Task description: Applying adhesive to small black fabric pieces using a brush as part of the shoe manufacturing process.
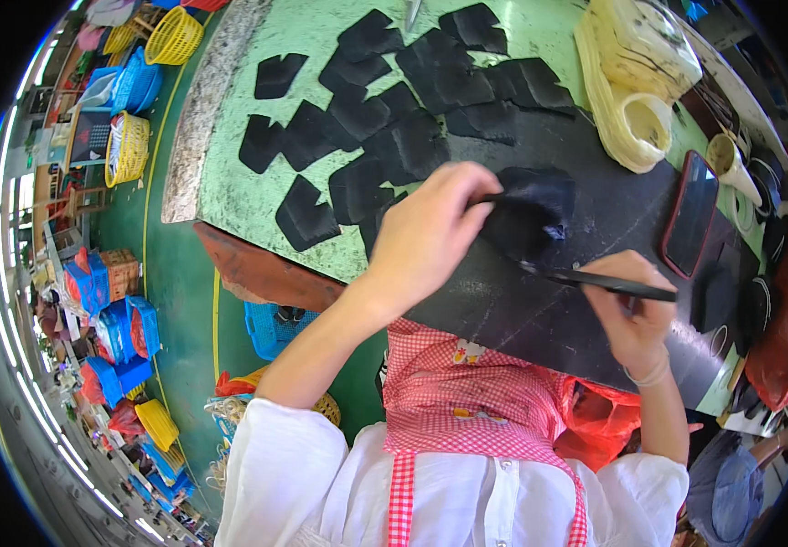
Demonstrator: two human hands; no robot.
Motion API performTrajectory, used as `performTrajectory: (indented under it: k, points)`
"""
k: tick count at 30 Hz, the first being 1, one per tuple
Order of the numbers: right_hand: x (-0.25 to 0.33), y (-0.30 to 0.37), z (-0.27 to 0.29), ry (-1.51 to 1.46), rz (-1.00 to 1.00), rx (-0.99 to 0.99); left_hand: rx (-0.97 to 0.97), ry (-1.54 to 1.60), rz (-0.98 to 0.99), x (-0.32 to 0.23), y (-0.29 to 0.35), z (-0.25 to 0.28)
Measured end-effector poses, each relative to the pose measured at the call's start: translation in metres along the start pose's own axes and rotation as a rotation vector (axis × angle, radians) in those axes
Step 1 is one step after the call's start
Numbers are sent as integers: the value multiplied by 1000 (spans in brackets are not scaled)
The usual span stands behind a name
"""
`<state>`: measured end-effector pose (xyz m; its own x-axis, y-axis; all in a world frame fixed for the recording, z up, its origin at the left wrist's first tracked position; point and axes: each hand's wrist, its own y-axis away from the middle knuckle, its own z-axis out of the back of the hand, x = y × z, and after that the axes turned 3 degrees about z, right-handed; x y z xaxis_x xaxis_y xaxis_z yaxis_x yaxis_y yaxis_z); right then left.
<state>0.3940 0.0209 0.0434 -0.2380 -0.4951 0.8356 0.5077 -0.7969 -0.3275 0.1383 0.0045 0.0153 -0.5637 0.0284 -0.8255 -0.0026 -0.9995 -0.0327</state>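
My left hand (438, 214) is closed in a pinch on the edge of a black sheet piece (514, 226), just above the dark work mat (467, 305). A small bluish-white patch shows on that piece. In my right hand (627, 296) is a slim black-handled tool (617, 283), slanting with its pale tip toward the lower edge of the piece. The tip is too small to tell its kind. Several loose black cut pieces (408, 146), some with notched edges, lie overlapping beyond my left hand on the green tabletop (230, 196).
A yellowish plastic-covered container (645, 55) with a round cup stands at the far right. Near it lie a phone (689, 214) and a cone-shaped spool (731, 169). A red plastic bag (786, 319) hangs at the right edge. A blue basket (275, 328) stands below the table's left corner.
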Motion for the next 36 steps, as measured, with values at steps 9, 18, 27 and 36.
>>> performTrajectory:
  k: [9,18,27,36]
  points:
    - [-10,-11,19,43,-169,-249,-303,-249,315,47,59,87]
    - [-9,-11,-20,354,304,134,138,-232,31,-16,-22,0]
    - [2,5,-19,317,256,158,79,-198,35,-14,-18,-1]
    - [-10,13,23,92,-110,-135,-146,420,380,25,3,73]
